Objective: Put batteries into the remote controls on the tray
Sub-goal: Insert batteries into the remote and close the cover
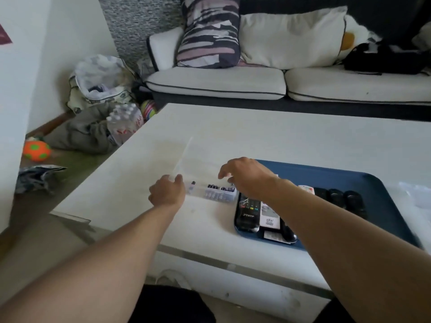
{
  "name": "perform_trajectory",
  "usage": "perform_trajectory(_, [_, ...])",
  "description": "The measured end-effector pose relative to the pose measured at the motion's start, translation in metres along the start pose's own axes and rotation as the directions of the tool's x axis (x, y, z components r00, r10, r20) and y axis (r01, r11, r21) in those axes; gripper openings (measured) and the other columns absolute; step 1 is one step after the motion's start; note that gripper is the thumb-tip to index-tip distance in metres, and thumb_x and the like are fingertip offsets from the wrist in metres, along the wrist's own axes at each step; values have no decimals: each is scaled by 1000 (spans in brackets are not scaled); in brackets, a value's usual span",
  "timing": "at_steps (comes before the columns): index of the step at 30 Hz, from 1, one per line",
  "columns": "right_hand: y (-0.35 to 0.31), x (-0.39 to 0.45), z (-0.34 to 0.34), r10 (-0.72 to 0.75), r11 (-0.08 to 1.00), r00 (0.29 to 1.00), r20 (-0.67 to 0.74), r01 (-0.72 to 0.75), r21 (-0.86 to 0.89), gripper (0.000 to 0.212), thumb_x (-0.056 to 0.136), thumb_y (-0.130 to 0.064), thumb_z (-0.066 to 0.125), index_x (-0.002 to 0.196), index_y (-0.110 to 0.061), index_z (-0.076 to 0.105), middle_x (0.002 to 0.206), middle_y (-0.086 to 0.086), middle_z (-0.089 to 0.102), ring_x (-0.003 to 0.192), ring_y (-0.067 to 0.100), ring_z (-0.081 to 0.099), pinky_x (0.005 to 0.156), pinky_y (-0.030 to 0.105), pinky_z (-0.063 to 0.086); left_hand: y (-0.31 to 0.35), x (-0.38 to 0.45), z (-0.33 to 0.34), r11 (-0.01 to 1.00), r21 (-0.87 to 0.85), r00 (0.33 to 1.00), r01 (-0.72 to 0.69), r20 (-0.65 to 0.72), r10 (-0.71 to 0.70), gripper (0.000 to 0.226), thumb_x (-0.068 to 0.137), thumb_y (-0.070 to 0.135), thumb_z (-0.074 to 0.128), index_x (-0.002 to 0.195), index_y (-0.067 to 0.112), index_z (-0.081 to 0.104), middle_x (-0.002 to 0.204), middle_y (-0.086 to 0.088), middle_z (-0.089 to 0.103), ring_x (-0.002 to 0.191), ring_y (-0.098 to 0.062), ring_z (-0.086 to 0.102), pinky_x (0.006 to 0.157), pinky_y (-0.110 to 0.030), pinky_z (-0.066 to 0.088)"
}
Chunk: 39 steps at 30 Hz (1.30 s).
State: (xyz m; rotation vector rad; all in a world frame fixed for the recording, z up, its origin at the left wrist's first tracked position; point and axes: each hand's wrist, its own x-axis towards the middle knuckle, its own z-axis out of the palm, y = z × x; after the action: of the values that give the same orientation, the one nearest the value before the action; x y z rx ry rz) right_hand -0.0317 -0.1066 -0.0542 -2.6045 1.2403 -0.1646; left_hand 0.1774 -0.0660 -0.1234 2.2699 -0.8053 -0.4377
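Two bare forearms, nearest the camera, reach out over one white table [279, 136].

Left hand [166, 192]: one. Its grip pinches the near corner of one clear lid [184, 157], which stands tilted up and is motion-blurred.

Right hand [245, 177]: one. Fingers loosely curved and spread, over the far right end of the box; the grip holds nothing that can be seen.

Clear plastic box [218, 194]: one, on the table just left of the tray, lid raised. Batteries [215, 187]: dark-capped, standing upright in a row at the right end, one more apart at the left end; exact count cannot be told, roughly six or seven caps showing.

Blue tray [349, 177]: one, on the table at right, partly covered by the right arm.

Remote controls on the tray: five countable. Black remote [248, 214] with coloured buttons, at the near left; one white-and-black remote [270, 214] touching its right side; three dark remotes [338, 199] side by side beyond the arm. One small patterned white item [306, 189] lies beside these, unclear what it is.

Background: one sofa [233, 82] with three cushions; one orange-and-green ball [36, 150] on the floor; one pack of water bottles [124, 122].
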Motion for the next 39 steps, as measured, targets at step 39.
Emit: perform_trajectory(39, [-28,59,-4,-56,998,998,19,56,-7,13,93,-25,68,105,-30,67,97,-2,68,87,21,62,77,36,52,-4,6,-13,936,-328,988,-127,45,150,30,101,20,49,120,6,68,122,-9,68,116,-29,60,89,-30,45])
